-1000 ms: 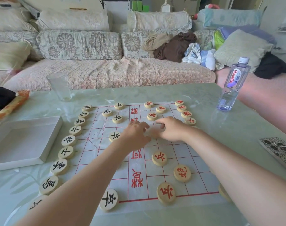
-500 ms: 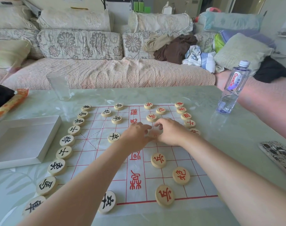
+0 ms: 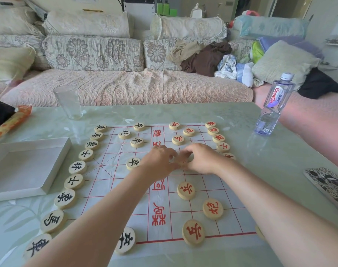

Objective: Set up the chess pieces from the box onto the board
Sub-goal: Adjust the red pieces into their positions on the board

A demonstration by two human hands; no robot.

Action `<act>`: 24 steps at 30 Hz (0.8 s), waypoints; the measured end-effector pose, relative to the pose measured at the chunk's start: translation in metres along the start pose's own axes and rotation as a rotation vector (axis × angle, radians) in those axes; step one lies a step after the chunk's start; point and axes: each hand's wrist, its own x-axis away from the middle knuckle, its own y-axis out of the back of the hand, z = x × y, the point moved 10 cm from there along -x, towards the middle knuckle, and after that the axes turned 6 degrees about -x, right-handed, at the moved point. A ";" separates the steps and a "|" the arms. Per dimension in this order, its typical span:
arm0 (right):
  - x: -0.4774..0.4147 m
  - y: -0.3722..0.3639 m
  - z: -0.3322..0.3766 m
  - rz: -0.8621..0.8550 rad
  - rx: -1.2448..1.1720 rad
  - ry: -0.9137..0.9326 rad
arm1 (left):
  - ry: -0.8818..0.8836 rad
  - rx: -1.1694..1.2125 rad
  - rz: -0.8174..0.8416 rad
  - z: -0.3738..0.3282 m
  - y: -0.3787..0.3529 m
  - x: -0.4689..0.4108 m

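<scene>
A white paper chess board (image 3: 183, 212) with red lines lies on the table. Round wooden pieces with black characters, such as this one (image 3: 77, 167), line its left edge. Red-character pieces (image 3: 218, 138) line the right edge, and several more stand inside the grid. My left hand (image 3: 159, 160) and my right hand (image 3: 202, 158) meet at the board's middle, fingers curled around one wooden piece (image 3: 182, 161) that shows only partly between them. The white box (image 3: 27, 168) sits left of the board.
A clear glass (image 3: 69, 102) stands at the back left and a water bottle (image 3: 273, 105) at the back right. A patterned phone (image 3: 328, 185) lies near the right edge. An orange packet (image 3: 12, 120) is at far left. A sofa runs behind the table.
Both hands stay together at the board's centre with only slight finger movement on the piece. The view has tilted a little.
</scene>
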 end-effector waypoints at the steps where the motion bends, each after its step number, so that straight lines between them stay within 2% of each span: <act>1: 0.001 0.000 0.001 0.001 -0.003 -0.001 | 0.000 -0.002 0.000 0.000 0.000 0.000; 10: -0.002 0.005 -0.003 0.020 -0.061 -0.023 | -0.003 -0.003 0.033 0.000 0.005 0.001; 14: -0.012 0.034 -0.015 -0.111 -0.131 -0.069 | 0.045 0.072 -0.020 0.012 0.029 -0.012; 17: -0.024 0.040 -0.021 -0.141 -0.063 -0.089 | 0.091 0.069 -0.022 0.021 0.035 -0.027; 24: -0.070 0.039 -0.017 -0.175 0.131 -0.066 | 0.011 -0.011 -0.026 0.011 0.022 -0.069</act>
